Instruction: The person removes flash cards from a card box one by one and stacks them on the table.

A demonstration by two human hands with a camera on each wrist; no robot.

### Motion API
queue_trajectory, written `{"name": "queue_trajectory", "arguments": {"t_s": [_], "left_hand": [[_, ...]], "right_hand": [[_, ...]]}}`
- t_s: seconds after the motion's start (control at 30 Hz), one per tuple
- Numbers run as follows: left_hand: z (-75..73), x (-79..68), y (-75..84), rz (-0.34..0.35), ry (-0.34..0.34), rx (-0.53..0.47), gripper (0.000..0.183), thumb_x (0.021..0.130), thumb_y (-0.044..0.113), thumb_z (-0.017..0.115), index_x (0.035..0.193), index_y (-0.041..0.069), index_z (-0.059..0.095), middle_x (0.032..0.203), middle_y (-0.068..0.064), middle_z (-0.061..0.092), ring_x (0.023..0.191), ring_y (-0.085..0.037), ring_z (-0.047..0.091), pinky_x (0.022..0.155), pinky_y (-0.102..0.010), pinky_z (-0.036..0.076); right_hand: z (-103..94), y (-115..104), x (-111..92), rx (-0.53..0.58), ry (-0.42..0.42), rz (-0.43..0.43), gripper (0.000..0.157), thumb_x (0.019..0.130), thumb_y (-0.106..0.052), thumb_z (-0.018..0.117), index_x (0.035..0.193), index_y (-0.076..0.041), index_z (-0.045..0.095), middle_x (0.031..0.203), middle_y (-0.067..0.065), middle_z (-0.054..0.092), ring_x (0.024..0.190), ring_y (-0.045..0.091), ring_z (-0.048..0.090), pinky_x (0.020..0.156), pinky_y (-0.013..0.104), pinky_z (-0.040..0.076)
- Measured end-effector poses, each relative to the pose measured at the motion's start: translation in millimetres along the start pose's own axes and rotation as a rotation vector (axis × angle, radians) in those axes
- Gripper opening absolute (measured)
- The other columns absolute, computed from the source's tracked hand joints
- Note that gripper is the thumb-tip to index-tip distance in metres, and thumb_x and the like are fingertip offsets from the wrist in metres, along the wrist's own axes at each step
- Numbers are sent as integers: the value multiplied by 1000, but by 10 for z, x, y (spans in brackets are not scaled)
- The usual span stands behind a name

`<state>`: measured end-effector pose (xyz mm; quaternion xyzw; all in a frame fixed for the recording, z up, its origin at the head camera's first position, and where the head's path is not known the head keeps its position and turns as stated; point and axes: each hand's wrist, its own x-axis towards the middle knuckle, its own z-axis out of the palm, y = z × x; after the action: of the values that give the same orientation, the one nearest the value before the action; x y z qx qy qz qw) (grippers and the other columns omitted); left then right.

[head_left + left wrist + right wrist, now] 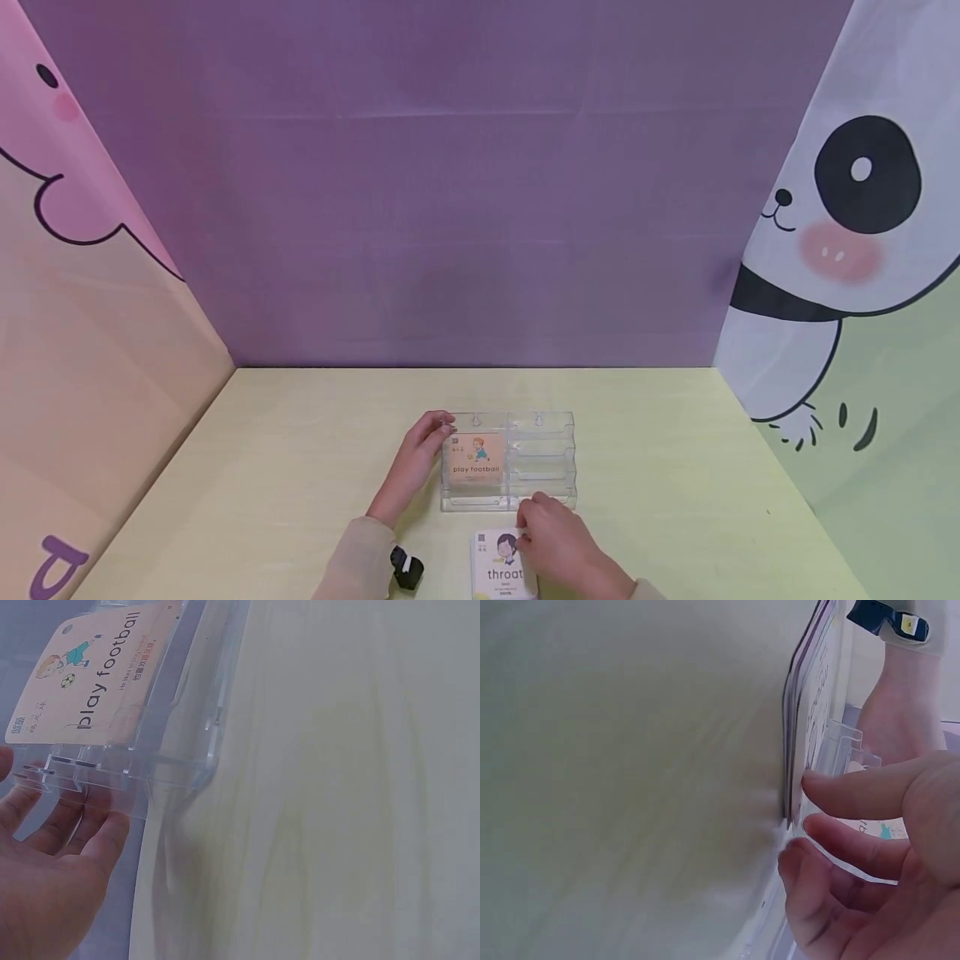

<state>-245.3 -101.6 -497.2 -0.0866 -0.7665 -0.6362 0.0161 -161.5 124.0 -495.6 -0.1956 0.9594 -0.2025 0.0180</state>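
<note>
A clear plastic card rack (542, 458) with stepped pockets in two columns stands on the table. My left hand (415, 462) grips its left edge, the fingers (105, 832) reaching under the clear side in the left wrist view. A pink "play football" flashcard (477, 458) sits in the left column; the right column's pockets hold no cards. In front of the rack lies a stack of flashcards (498, 575), a "throat" card on top. My right hand (558, 537) is at the stack's upper right corner, thumb (840, 795) touching the top card, fingers loosely bent beside the edge.
A small black device (407, 571) shows beside the left sleeve cuff. The pale wood-grain table (660, 450) runs back to a purple wall panel (465, 208). Side panels with a panda print (892, 275) and a pink cartoon print (82, 158) flank it.
</note>
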Motion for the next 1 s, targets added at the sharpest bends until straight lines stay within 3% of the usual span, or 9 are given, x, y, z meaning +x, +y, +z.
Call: {"name": "queue_trajectory", "arguments": {"t_s": [0.27,0.53,0.8,1.0], "left_hand": [[2,-7,35,-27,0,-16,28,102,16,41,125,2,51,127,-19,54,120,-30,51,105,-48,39],[4,-111,301,-17,-10,1,23,102,9,39,120,1,52,126,-25,52,119,-35,51,105,-50,39],[2,-14,20,-18,4,4,29,103,17,40,125,2,51,128,-19,53,119,-30,51,105,-48,39],[2,-1,-12,3,4,-7,30,102,21,41,124,4,52,128,-16,54,120,-30,51,105,-49,38]], "right_hand": [[-58,-32,4,-17,10,-10,19,77,-17,76,77,-15,57,72,-9,43,63,9,40,52,24,38],[-168,-55,35,-9,84,-29,16,79,-17,75,76,-16,59,67,-11,44,60,7,41,51,22,36],[-261,-77,97,76,141,-34,13,80,-16,74,79,-17,60,69,-10,48,61,6,44,53,19,39],[-340,-89,144,93,197,-38,13,81,-18,73,80,-15,60,70,-9,49,62,7,44,53,19,39]]}}
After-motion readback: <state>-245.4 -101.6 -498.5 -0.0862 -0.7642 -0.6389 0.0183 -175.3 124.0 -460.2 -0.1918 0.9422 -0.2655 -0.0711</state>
